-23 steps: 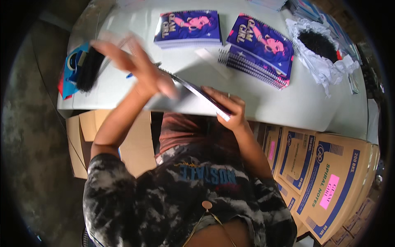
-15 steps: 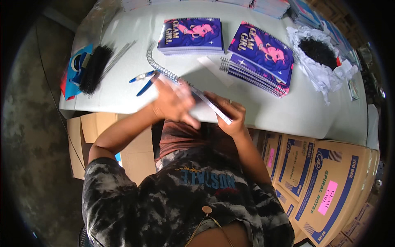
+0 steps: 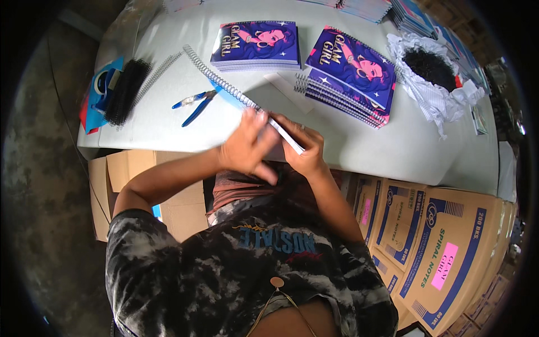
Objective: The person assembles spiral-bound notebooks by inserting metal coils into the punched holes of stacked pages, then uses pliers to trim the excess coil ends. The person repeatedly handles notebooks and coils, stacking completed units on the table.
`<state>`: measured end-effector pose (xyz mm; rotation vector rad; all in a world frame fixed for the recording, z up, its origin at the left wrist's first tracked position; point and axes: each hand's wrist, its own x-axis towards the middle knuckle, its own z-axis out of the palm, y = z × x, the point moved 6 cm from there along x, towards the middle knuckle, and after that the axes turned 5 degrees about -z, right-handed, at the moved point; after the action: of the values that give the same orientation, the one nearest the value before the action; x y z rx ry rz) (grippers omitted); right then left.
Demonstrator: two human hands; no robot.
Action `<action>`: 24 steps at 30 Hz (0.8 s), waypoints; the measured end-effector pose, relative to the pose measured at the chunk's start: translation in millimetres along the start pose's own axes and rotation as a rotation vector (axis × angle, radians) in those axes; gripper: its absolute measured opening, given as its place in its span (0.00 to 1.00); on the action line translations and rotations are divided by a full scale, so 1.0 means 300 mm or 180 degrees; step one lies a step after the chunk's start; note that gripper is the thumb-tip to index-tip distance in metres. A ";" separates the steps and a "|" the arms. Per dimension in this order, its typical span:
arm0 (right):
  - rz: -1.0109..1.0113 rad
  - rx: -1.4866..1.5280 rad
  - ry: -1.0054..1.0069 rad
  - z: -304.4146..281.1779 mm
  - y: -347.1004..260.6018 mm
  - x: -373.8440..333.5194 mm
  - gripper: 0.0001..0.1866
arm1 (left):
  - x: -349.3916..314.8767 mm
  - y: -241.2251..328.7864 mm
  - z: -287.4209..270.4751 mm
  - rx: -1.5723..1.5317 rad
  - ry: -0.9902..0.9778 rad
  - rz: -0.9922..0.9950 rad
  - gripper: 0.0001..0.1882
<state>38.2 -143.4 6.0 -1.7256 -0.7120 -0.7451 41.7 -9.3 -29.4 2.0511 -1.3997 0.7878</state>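
My right hand (image 3: 306, 147) grips a thin notebook (image 3: 289, 137) on edge, near the front of the table. From the notebook's edge a long wire spiral coil (image 3: 220, 80) stretches up and to the left, over the tabletop. My left hand (image 3: 250, 143) is at the coil's lower end beside the notebook, fingers apart and slightly blurred; whether it touches the coil I cannot tell. Left of the coil lies a pair of blue-handled pliers (image 3: 197, 105). The notebook's cover is mostly hidden by my hands.
Purple notebooks are stacked at the back (image 3: 255, 45) and, spiral-bound, at the right (image 3: 351, 70). Black coils (image 3: 128, 92) lie at the left beside a tape roll (image 3: 101, 83). Crumpled white paper (image 3: 432, 106) holds black coil pieces. Cardboard boxes (image 3: 443, 253) stand below the table.
My left hand has moved right, closer to the notebook and the coil's lower end. The coil now points more steeply away, and the notebook has shifted slightly left and up.
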 end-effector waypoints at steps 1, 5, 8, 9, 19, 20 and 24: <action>-0.0004 -0.0018 -0.0014 -0.005 0.010 0.009 0.26 | 0.036 0.016 -0.017 0.0461 0.0021 0.0496 0.59; -0.0051 -0.0015 -0.0134 0.032 -0.031 0.007 0.25 | 0.098 -0.164 -0.054 0.0568 0.0767 -0.0322 0.61; 0.0774 0.0178 0.0047 0.009 0.025 -0.017 0.24 | 0.050 -0.025 0.040 -0.0100 0.0019 -0.0380 0.62; 0.0517 0.0142 0.0248 0.003 0.021 -0.007 0.23 | 0.042 0.046 0.014 -0.0125 -0.0380 0.0037 0.58; 0.0295 0.0069 0.0308 0.008 0.029 -0.014 0.24 | 0.057 0.066 0.021 0.0378 0.0028 0.0285 0.56; 0.0301 0.0042 0.0275 0.009 0.011 -0.023 0.24 | 0.113 0.049 -0.020 0.0739 0.0508 0.0447 0.56; 0.0627 0.0724 -0.0079 0.016 0.001 -0.026 0.26 | 0.241 0.044 -0.055 0.0616 -0.0088 -0.0398 0.59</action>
<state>34.2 -139.6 -1.3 -1.5719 -0.6084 -0.4880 47.7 -47.6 35.3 2.2797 -1.2370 0.8736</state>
